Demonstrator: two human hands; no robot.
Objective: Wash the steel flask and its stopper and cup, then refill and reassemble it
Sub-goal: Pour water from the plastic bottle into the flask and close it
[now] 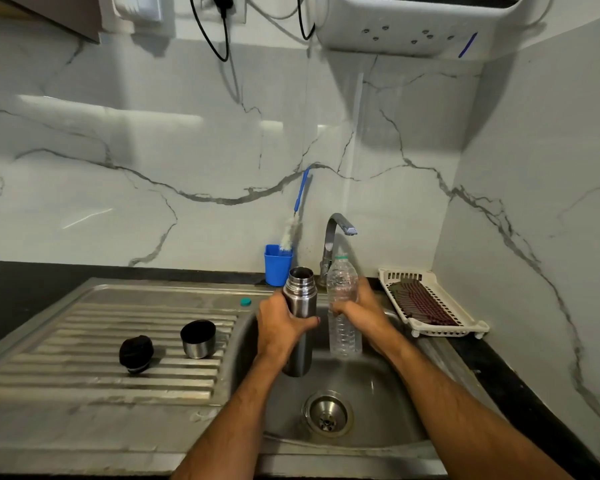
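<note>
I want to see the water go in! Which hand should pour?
Probably the right hand: it grips the bottle, uncapped, beside the open flask. The left hand holds the flask upright over the sink.

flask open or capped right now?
Open. The flask, upright in the left hand, shows a bare dark mouth; its stopper and cup sit apart on the drainboard.

Open steel flask (299, 317) upright over the sink (378, 393), black stopper (136, 353) and steel cup (198, 338), mouth up, sitting apart just left of the sink.
</note>
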